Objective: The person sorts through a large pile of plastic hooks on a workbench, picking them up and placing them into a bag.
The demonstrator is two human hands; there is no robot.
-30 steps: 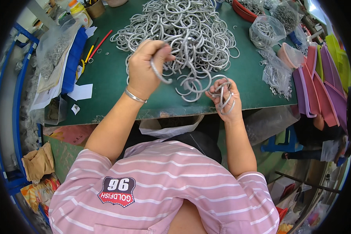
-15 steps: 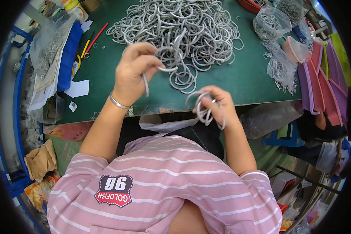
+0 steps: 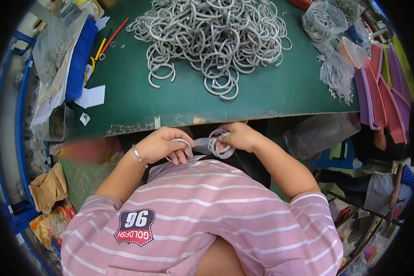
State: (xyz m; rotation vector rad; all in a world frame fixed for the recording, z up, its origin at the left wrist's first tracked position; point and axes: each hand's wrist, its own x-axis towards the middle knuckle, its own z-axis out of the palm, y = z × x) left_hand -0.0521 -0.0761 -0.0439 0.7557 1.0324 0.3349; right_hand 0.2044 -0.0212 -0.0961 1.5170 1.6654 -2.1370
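A big heap of silvery-grey open metal rings (image 3: pixel 216 37) lies on the green table (image 3: pixel 124 96), some of them strung loosely toward its near edge. My left hand (image 3: pixel 168 145) is below that edge, close to my body, its fingers closed on a metal ring (image 3: pixel 188 146). Beside it on the right, my right hand (image 3: pixel 237 138) grips a small bunch of metal rings (image 3: pixel 218 145). Between the hands hangs part of a clear plastic bag (image 3: pixel 201 146), partly hidden, and I cannot tell whether either hand touches it.
Yellow-handled pliers (image 3: pixel 94 62) and a red stick-like tool (image 3: pixel 117 33) lie at the left, near a blue tray (image 3: pixel 80 64). Plastic bags of rings (image 3: pixel 333 76) rest at the right beside pink and purple bins (image 3: pixel 372 92). A blue stool (image 3: pixel 338 158) stands below the table.
Both hands have come back from over the table to near my body and closer together. The rings near the left of the heap lie where my left hand was.
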